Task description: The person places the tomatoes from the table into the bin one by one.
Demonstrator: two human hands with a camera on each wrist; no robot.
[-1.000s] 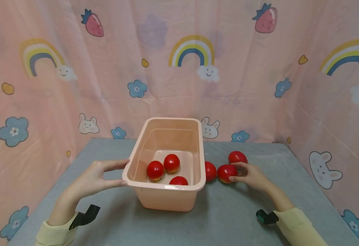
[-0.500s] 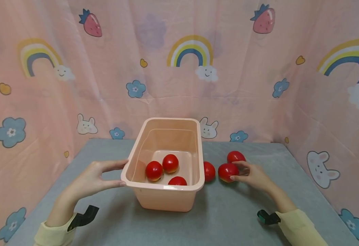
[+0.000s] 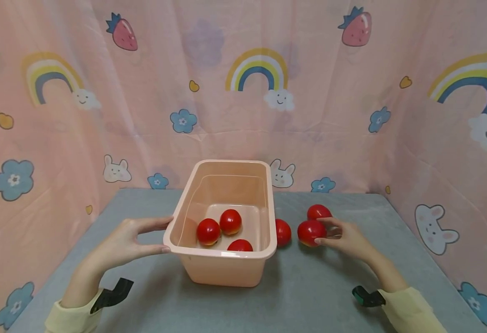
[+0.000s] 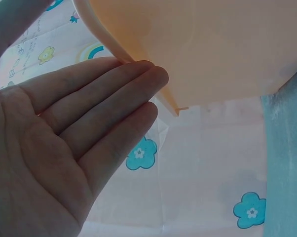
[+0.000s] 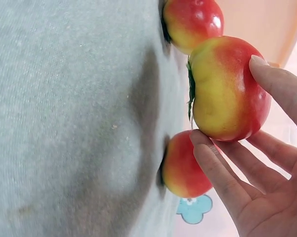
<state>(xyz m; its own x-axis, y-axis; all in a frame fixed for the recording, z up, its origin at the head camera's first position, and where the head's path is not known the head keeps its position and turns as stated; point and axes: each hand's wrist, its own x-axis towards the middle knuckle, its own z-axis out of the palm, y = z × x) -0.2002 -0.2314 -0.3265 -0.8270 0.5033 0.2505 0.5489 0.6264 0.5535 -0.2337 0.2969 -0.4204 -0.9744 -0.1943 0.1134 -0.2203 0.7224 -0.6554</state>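
In the head view a peach plastic bin (image 3: 222,268) stands mid-table with several tomatoes inside, among them one tomato (image 3: 230,222) towards the back. My left hand (image 3: 122,245) touches the bin's left rim with straight fingers; in the left wrist view the fingers (image 4: 109,103) lie extended against the rim. My right hand (image 3: 347,238) holds a red and yellow tomato (image 5: 227,89) between thumb and fingers. Its green leafy underside is off the table in the right wrist view. Beside it are a tomato (image 3: 283,232) by the bin and a tomato (image 3: 318,212) farther back.
The grey table (image 3: 310,296) runs back to a pink patterned curtain (image 3: 143,92), which also hangs at both sides. Black straps, one at the left wrist (image 3: 114,296) and one at the right wrist (image 3: 368,297), sit over yellow sleeves.
My right hand has drawn the tomato slightly right and up, opening a gap from the tomato by the bin. The left hand keeps its place on the rim.
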